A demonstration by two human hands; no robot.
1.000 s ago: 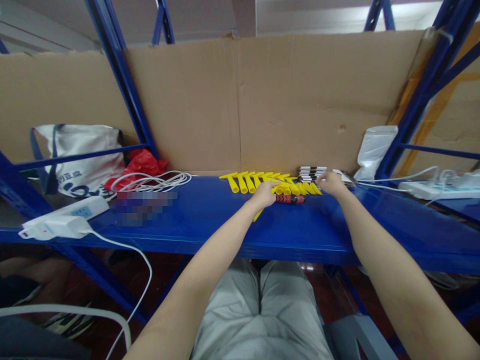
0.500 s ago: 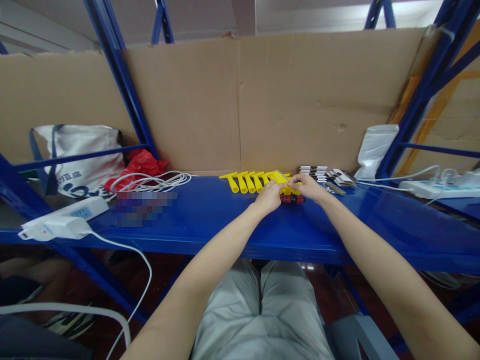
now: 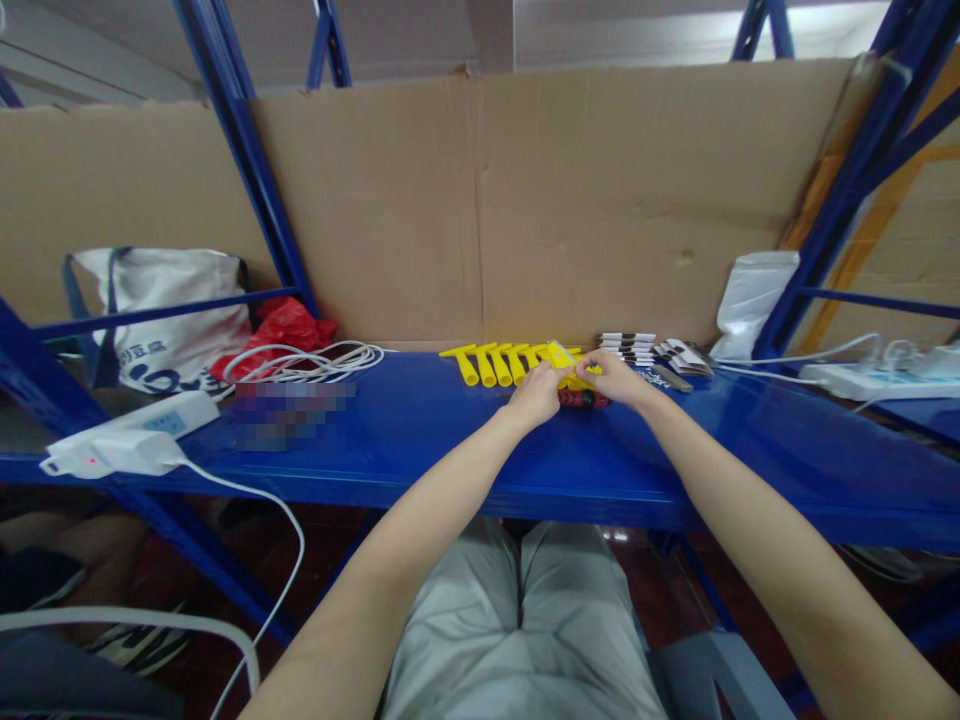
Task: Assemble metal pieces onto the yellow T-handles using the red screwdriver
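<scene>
My left hand [image 3: 536,394] is closed around a yellow scraper [image 3: 559,353], whose flat head with a pale plate or blade points up and away from me. My right hand [image 3: 611,376] pinches at the right edge of that head; whatever its fingertips grip is too small to make out. Behind and left of my hands, several similar yellow scrapers [image 3: 486,370] lie side by side with their round handles toward me. A red and black screwdriver [image 3: 586,399] lies on the blue shelf [image 3: 450,440] just below my hands, partly covered by the left one.
Small white and black packets [image 3: 627,349] are stacked to the right, beside loose packets [image 3: 681,355] and a flat metal strip [image 3: 670,379]. A white pouch [image 3: 754,300] leans by the right post. At left are a power strip [image 3: 135,430], coiled white cable [image 3: 330,362] and cloth bag [image 3: 176,315].
My right hand has shifted very slightly against the scraper's head. The left hand keeps its hold, and the scraper's head is tilted a touch differently.
</scene>
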